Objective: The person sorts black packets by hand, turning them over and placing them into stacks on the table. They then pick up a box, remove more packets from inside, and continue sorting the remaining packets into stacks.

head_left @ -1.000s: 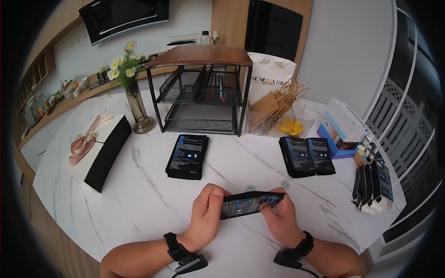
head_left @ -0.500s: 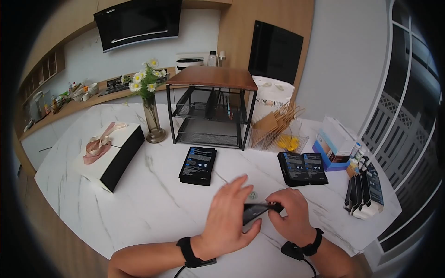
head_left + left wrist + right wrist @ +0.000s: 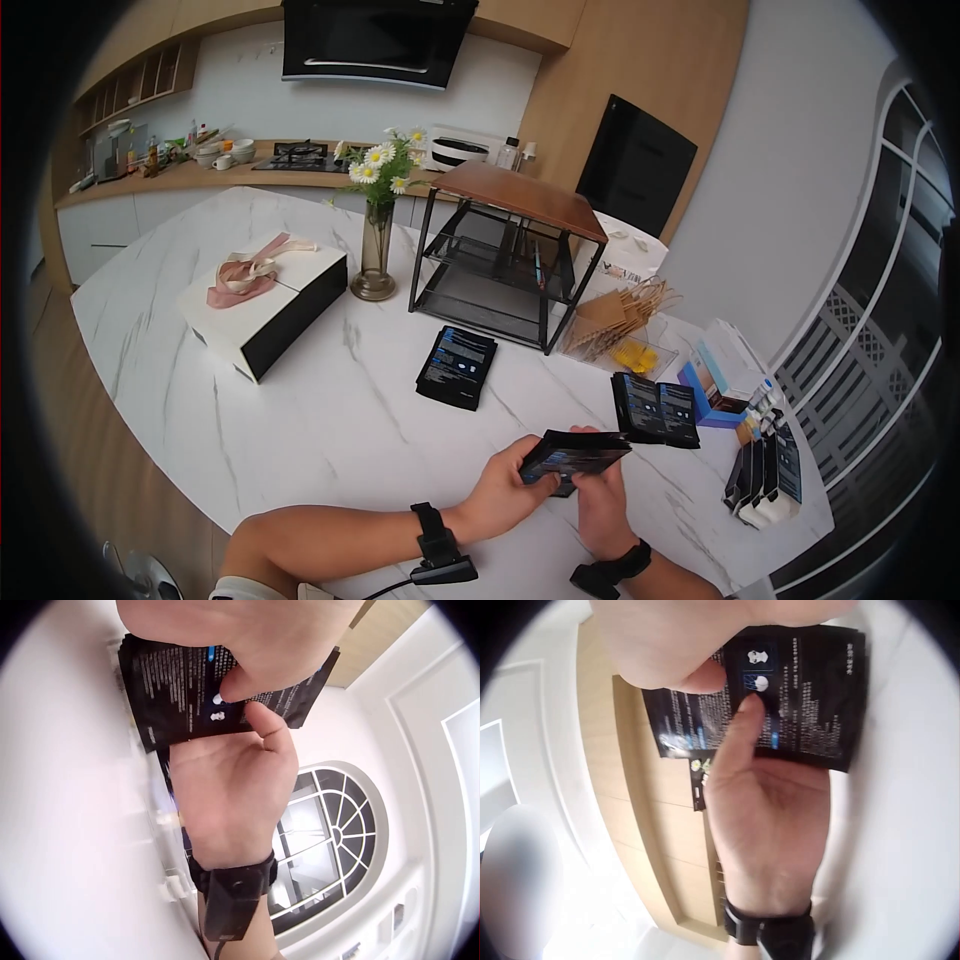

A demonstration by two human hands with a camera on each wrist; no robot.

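Over marble table [image 3: 300,420], flat black printed sachet [image 3: 575,455]

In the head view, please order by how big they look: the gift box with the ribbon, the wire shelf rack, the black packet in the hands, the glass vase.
1. wire shelf rack
2. gift box
3 and 4. black packet and glass vase: these look alike in size. The packet is also nearer the camera, so I leave them unranked.
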